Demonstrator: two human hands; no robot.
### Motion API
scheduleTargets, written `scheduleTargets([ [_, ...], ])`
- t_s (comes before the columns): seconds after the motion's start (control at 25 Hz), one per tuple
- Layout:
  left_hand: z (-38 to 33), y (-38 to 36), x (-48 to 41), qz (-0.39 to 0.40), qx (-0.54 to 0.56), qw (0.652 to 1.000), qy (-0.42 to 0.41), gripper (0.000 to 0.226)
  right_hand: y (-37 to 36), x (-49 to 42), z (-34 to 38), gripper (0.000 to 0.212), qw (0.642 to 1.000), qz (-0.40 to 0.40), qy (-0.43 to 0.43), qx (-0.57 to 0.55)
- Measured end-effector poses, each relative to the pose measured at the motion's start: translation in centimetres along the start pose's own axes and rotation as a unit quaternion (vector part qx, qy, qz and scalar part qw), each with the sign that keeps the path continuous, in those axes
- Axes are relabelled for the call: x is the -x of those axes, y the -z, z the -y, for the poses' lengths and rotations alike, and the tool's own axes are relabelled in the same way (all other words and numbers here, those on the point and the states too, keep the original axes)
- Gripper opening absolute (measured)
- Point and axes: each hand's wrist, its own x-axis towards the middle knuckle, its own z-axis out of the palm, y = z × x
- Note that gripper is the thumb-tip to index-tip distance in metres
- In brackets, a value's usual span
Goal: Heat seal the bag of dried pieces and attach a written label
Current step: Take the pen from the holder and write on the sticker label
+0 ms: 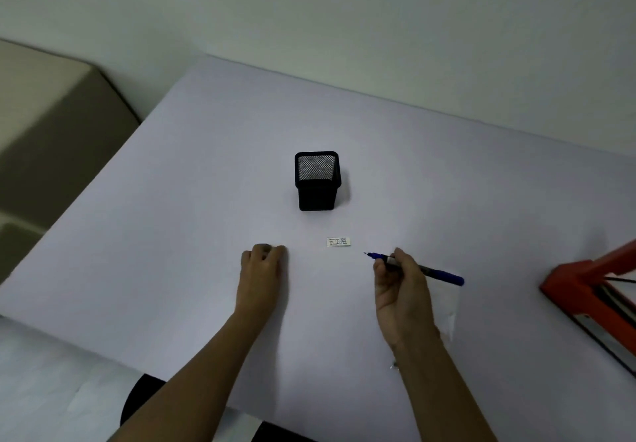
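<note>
Blue pen in right grip, label apart, just beyond nib

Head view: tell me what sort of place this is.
Probably a small packing desk indoors: a white table with a black mesh pen holder, a small label, and a red heat sealer at its right edge. The right hand holds a pen.

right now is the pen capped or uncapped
Uncapped: the blue pen gripped in the right hand shows its bare thin tip, which points toward the small label.
</note>
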Motion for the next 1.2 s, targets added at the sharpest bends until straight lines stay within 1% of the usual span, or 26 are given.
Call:
scheduleTargets([
  [0.04, -0.4, 0.4, 0.1, -0.001, 0.033, 0.999, 0.004, 0.027, 0.0, 0.3, 0.0, 0.019, 1.000, 0.002, -0.004, 0.011],
  [0.08, -1.3, 1.3, 0.2, -0.023, 0.092, 0.995, 0.031, 0.026, 0.0, 0.7, 0.0, 0.018, 1.000, 0.008, -0.003, 0.028],
  [0.12, -2.7, 2.7, 0.4, -0.045, 0.178, 0.980, 0.082, 0.024, -0.1, 1.2, 0.2, 0.017, 0.999, 0.019, 0.002, 0.050],
  [0.16, -4.3, 4.5, 0.9, -0.043, 0.287, 0.947, 0.137, 0.022, -0.2, 1.7, 0.2, 0.017, 0.997, 0.033, 0.014, 0.073],
  [0.2, -6.1, 6.3, 1.4, -0.016, 0.403, 0.899, 0.169, 0.018, -0.4, 2.2, 0.3, 0.017, 0.994, 0.044, 0.032, 0.096],
  [0.24, -7.7, 7.8, 2.0, 0.013, 0.497, 0.849, 0.176, 0.015, -0.5, 2.6, 0.3, 0.017, 0.990, 0.052, 0.051, 0.119],
  [0.28, -8.9, 9.0, 2.6, 0.039, 0.549, 0.819, 0.165, 0.012, -0.7, 3.1, 0.3, 0.017, 0.986, 0.059, 0.069, 0.140],
  [0.32, -9.8, 9.9, 3.3, 0.061, 0.575, 0.803, 0.145, 0.013, -0.8, 3.6, 0.3, 0.018, 0.982, 0.066, 0.084, 0.158],
  [0.4, -10.8, 11.1, 4.0, 0.089, 0.597, 0.787, 0.126, 0.015, -1.1, 4.4, 0.2, 0.018, 0.975, 0.078, 0.102, 0.180],
  [0.52, -11.1, 11.5, 4.4, 0.108, 0.609, 0.776, 0.122, 0.017, -1.2, 5.0, 0.2, 0.018, 0.972, 0.076, 0.108, 0.192],
  [0.56, -11.2, 11.7, 4.5, 0.113, 0.606, 0.779, 0.118, 0.017, -1.1, 5.0, 0.1, 0.018, 0.971, 0.078, 0.110, 0.197],
  [0.68, -11.2, 12.0, 4.6, 0.117, 0.575, 0.805, 0.094, 0.015, -0.9, 4.8, -0.2, 0.016, 0.960, 0.093, 0.123, 0.234],
  [0.76, -11.0, 12.2, 4.5, 0.112, 0.537, 0.834, 0.067, 0.013, -0.7, 4.5, -0.5, 0.014, 0.944, 0.108, 0.151, 0.272],
  [0.84, -10.9, 12.2, 4.5, 0.102, 0.511, 0.852, 0.052, 0.011, -0.8, 4.3, -0.8, 0.015, 0.928, 0.126, 0.183, 0.299],
  [0.92, -10.9, 12.0, 4.4, 0.094, 0.503, 0.857, 0.057, 0.011, -0.8, 4.1, -1.0, 0.016, 0.920, 0.138, 0.197, 0.309],
  [1.04, -10.7, 11.6, 4.3, 0.090, 0.488, 0.866, 0.062, 0.012, -0.7, 3.3, -1.3, 0.017, 0.913, 0.153, 0.195, 0.324],
  [1.12, -10.7, 11.0, 4.1, 0.084, 0.495, 0.861, 0.083, 0.013, -0.7, 2.5, -1.4, 0.018, 0.910, 0.177, 0.177, 0.330],
  [1.2, -10.7, 10.1, 3.4, 0.077, 0.535, 0.831, 0.127, 0.015, -1.4, 1.8, -1.0, 0.013, 0.911, 0.210, 0.142, 0.325],
])
